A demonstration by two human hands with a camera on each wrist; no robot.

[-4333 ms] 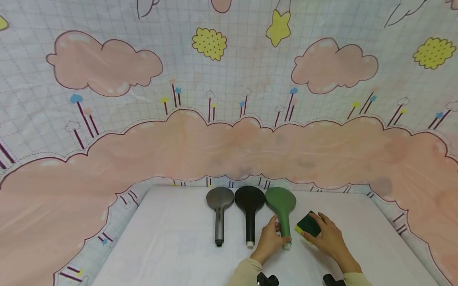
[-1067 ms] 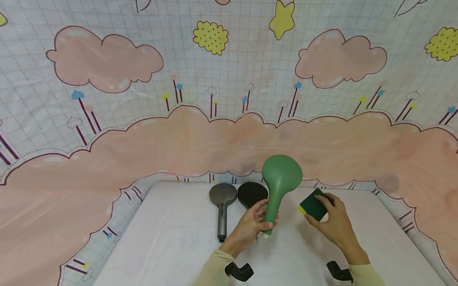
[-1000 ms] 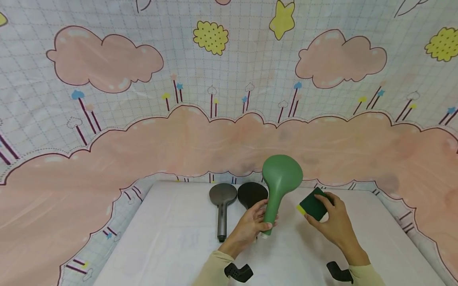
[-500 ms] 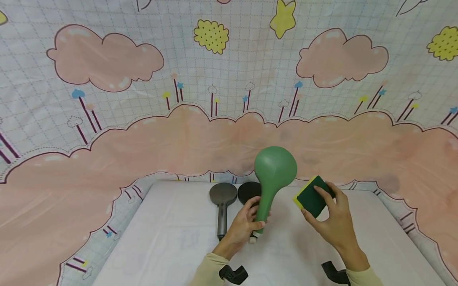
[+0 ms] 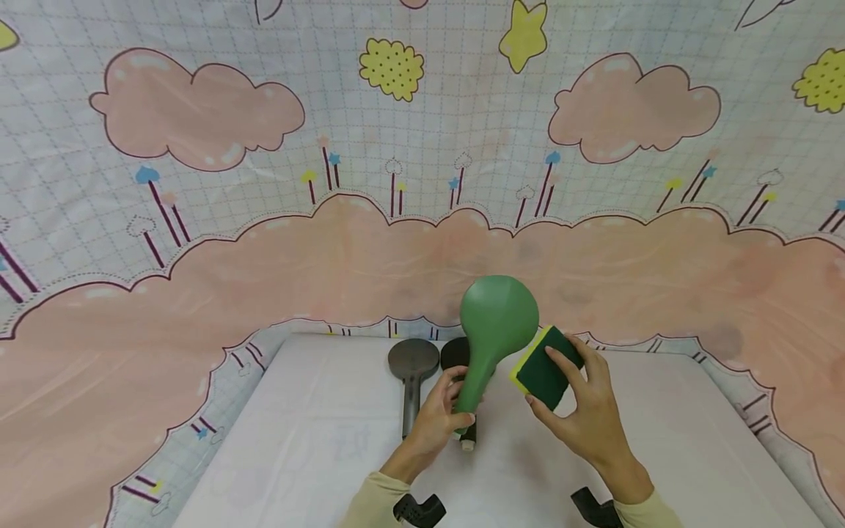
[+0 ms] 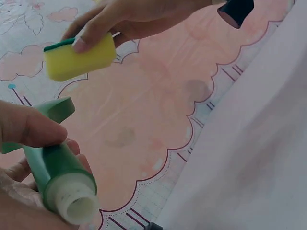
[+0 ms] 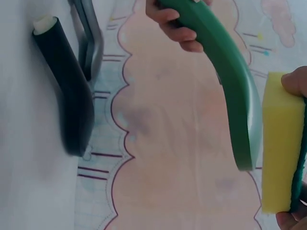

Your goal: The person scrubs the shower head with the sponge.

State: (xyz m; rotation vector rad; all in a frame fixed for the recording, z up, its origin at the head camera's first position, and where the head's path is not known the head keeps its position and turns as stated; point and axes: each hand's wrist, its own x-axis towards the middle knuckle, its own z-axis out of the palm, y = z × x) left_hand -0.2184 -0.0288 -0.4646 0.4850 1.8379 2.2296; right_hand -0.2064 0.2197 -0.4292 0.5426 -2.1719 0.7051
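Observation:
A green shower head [image 5: 499,315] is held up over the table, its round head tilted up to the right. My left hand [image 5: 432,419] grips its handle low down, and the white threaded end [image 6: 76,201] points at the left wrist camera. With thumb and fingers, my right hand [image 5: 584,414] pinches a scouring sponge [image 5: 549,368] by its edges. The sponge's dark green scrub side faces the head camera, and its yellow side [image 7: 283,143] faces the green head, close beside it.
On the white table [image 5: 297,440] lie a grey shower head [image 5: 413,359] and, right of it, a black shower head [image 5: 455,353], partly hidden behind the green one and my left hand. A patterned cloth [image 5: 264,271] hangs behind the table.
My left hand has taken the green shower head off the table, lifted it and shifted it left. My right hand has raised the sponge and brought it left, nearer the green head.

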